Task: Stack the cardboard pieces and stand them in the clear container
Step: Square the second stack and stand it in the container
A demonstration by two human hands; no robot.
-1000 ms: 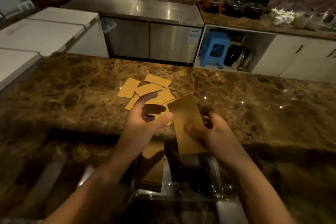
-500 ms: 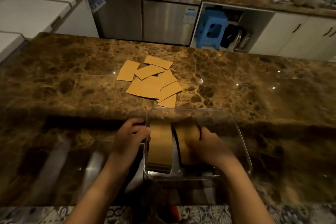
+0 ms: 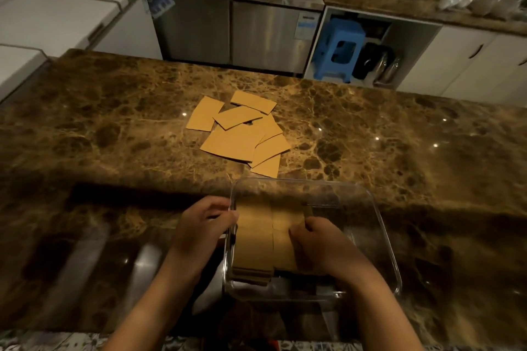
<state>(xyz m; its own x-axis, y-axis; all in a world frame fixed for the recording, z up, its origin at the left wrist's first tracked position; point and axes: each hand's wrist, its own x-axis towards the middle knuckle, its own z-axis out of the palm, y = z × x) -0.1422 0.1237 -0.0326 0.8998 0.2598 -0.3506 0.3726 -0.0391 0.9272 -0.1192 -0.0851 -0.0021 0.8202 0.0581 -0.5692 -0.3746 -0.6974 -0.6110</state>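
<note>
Our right hand [image 3: 319, 239] pinches the brown cardboard stack [image 3: 282, 236] inside the clear plastic container [image 3: 379, 236]; our left hand [image 3: 199, 231] holds its wall. If we let go carelessly, the stack may fall rightwards.

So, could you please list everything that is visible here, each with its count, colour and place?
clear container: one, transparent, near edge of counter
cardboard stacks: two, tan, side by side in container's left part
loose cardboard pieces: several, overlapping, tan, counter middle beyond container
counter: one, brown marble
stool: one, blue, in open cabinet behind counter
steel cabinet: one, grey, back wall
chest units: white, far left
left hand: at container's left wall, fingers curled over the rim
right hand: inside container, gripping the right stack
</note>
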